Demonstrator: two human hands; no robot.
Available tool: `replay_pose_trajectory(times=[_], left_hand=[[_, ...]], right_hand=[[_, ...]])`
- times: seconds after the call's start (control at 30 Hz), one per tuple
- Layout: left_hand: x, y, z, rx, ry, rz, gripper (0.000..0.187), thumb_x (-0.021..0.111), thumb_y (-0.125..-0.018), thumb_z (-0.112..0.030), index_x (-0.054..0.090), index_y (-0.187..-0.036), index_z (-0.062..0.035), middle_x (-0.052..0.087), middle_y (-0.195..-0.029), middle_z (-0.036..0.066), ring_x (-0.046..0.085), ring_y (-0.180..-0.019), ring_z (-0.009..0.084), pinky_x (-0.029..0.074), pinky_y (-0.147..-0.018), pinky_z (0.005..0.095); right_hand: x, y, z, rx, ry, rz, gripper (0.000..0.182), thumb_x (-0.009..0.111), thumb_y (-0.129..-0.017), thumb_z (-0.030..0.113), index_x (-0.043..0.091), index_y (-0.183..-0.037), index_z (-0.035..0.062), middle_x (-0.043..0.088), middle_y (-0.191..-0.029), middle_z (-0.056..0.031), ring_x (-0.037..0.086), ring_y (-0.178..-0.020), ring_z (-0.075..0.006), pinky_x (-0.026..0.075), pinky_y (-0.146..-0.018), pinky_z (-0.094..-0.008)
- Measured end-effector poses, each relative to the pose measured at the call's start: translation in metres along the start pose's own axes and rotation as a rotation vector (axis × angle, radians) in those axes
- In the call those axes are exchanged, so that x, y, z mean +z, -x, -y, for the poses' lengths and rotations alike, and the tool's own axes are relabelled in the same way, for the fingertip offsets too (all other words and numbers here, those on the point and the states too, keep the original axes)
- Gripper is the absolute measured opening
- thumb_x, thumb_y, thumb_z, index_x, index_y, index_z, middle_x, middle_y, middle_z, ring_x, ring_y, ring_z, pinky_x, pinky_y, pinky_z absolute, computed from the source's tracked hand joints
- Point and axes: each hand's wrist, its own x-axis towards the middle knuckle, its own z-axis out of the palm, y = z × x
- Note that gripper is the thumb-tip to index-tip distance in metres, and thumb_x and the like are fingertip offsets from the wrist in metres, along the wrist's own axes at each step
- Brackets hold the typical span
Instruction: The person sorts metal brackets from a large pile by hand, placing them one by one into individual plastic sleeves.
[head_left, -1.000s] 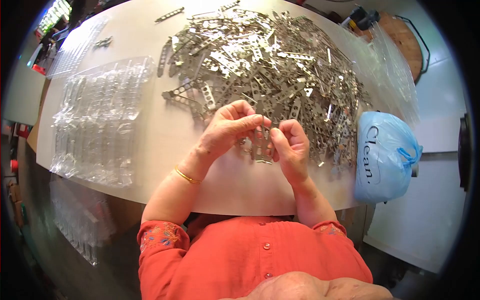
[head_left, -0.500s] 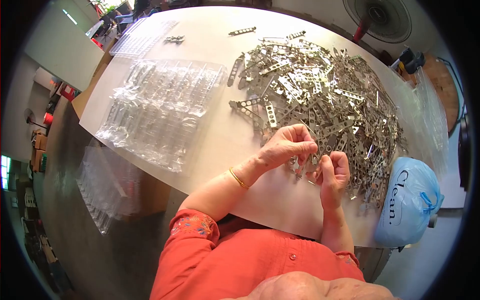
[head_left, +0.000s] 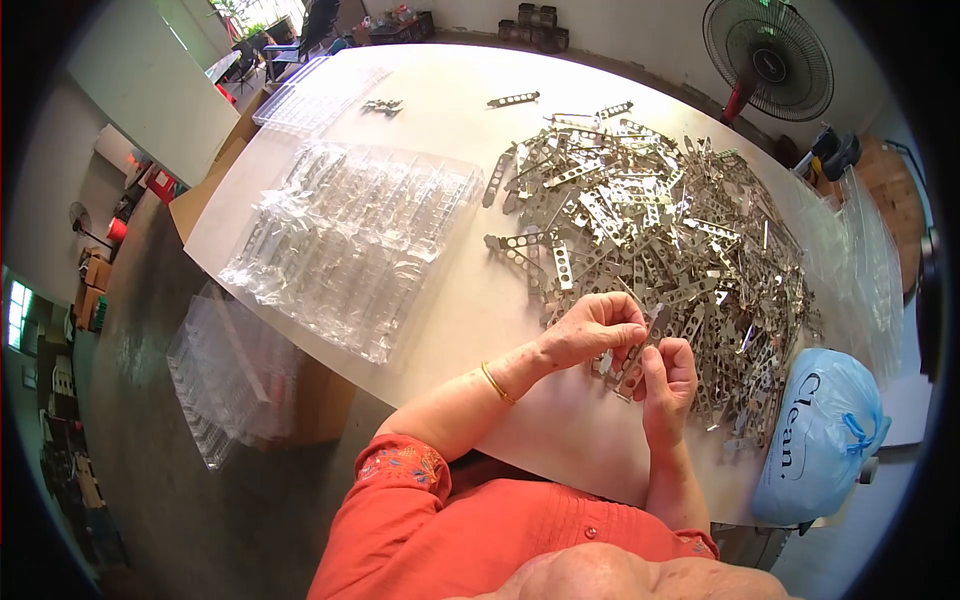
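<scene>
A large heap of flat metal strips with round holes [head_left: 640, 210] lies on the pale table [head_left: 440, 330]. At its near edge both hands are close together, fingers pinched. My left hand [head_left: 597, 330] is closed on a thin metal strip [head_left: 658, 325] that points up and away. My right hand [head_left: 668, 380] is closed beside it, thumb up, at the lower end of the same strip. Left of the heap lie clear plastic trays [head_left: 350, 250] with metal strips and crinkled film in them.
A blue plastic bag [head_left: 825, 435] sits at the right table edge, near clear plastic sheets [head_left: 865, 270]. More clear trays [head_left: 230, 370] are below the table's left side. A black fan [head_left: 768, 65] stands beyond the far right edge.
The view has tilted, so the table and everything on it appear lower and further right. Both hands remain close together at the strip, with small finger shifts.
</scene>
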Motion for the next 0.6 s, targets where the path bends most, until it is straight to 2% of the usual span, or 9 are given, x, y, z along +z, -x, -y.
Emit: replay_pose_trajectory(times=[0.3,0.6], left_hand=[[0.0053,0.0019,-0.0065,0.006,-0.050,-0.016,0.012,0.068,-0.095,-0.010,0.060,-0.098,-0.0013,0.065,-0.084,0.003,0.061,-0.066,0.0086,0.052,-0.058,0.0237],[0.0033,0.0007,-0.0043,0.036,-0.040,-0.027,0.011,0.066,-0.096,-0.011,0.060,-0.099,-0.0020,0.065,-0.083,0.003,0.063,-0.067,0.0099,0.053,-0.058,0.0245]], right_hand=[[0.0011,0.0015,0.0035,0.002,0.014,-0.001,0.008,0.056,-0.101,0.010,0.050,-0.097,0.0090,0.060,-0.071,0.0004,0.053,-0.054,-0.0042,0.039,-0.047,-0.0185],[0.0008,-0.0024,0.0004,0.042,0.055,-0.015,0.006,0.056,-0.102,0.011,0.051,-0.100,0.0079,0.060,-0.074,0.0011,0.053,-0.057,-0.0031,0.040,-0.049,-0.0188]])
